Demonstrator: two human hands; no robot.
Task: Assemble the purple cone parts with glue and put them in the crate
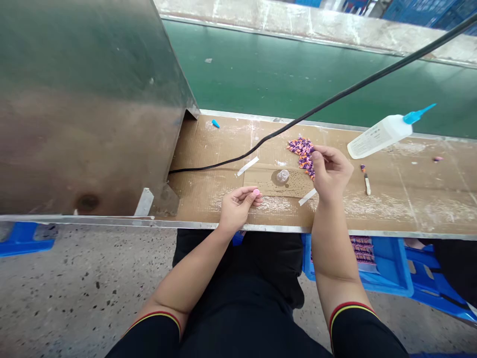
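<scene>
A small round pink piece (256, 192) is pinched by the left hand's (233, 210) fingertips above the brown cardboard (208, 149). Beside the purple-and-orange pile (300, 145), picking seems under way, calling for fine fingertip control. Whether anything is gripped by the right hand (331, 175) cannot be told; the pile is partly hidden.

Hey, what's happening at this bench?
Someone's left hand pinches a small pink piece. Their right hand is at a pile of small purple, orange and pink pieces; whether it grips one is unclear. Between the hands stands a small clear container, and a white bottle with a blue nozzle leans at the right.
</scene>
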